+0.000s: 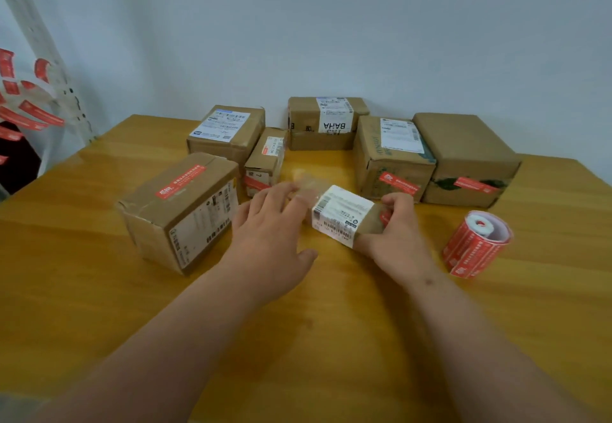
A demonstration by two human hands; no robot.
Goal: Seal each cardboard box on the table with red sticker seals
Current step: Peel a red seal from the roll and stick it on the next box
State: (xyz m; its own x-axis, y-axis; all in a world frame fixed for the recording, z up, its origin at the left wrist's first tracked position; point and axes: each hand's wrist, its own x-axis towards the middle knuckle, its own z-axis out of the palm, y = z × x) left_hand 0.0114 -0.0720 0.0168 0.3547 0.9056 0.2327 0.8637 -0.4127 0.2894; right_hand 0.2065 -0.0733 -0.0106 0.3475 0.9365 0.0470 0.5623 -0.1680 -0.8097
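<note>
So there's a small brown cardboard box with a white shipping label (342, 212) sitting mid-table on the yellow wooden table (99, 290), and both hands are on it. The right hand (394, 227) has its fingers curled round the box's right end, right by a bit of red sticker there. The left hand (271, 227) is at the other end with fingers pretty much straight and spread, fingertips touching the box; it's blurry, so I can't tell more than that. Just right of that box lies a roll of red sticker seals (477, 244) on its side. To its left is a bigger brown carton with a red seal on top (180, 209). Behind it, near the wall, five more brown boxes stand in a loose row, and at least three carry red seals.
</note>
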